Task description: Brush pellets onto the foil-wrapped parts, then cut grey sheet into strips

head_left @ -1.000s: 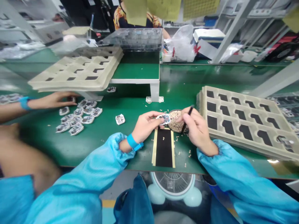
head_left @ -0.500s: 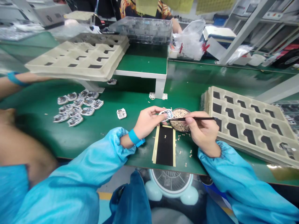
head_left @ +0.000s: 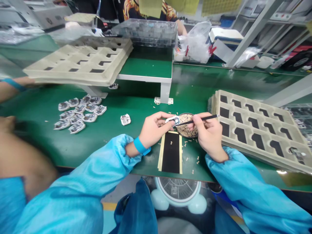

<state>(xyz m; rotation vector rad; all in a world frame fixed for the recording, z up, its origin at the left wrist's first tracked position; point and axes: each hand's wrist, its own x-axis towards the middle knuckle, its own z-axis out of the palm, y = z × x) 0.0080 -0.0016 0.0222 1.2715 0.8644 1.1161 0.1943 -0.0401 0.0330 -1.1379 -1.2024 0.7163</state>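
Observation:
My left hand (head_left: 154, 129) pinches a small white part (head_left: 173, 121) by its edge. Black tweezers (head_left: 208, 117) are gripped in my right hand (head_left: 210, 135), their tips at the held part. Behind and between my hands is a round dish (head_left: 186, 129) of tiny pale and dark pieces, partly covered by my right fingers. Just below my left fingers lies a black pad (head_left: 171, 152) with yellow tape edges and one tiny piece on it. Tiny pieces are scattered right of the pad. A single white part (head_left: 125, 119) rests left of my left hand.
Several white parts (head_left: 77, 117) lie grouped at the left. A stack of moulded trays (head_left: 260, 130) stands at the right. Another tray (head_left: 80, 61) sits on the raised green shelf (head_left: 148, 63). Another person's arm (head_left: 24, 152) is at the left; one more person sits opposite.
The tweezers are tilted more steeply, with their rear end higher, and my right hand has shifted slightly left and up. The person's arm at the left has moved a little further left.

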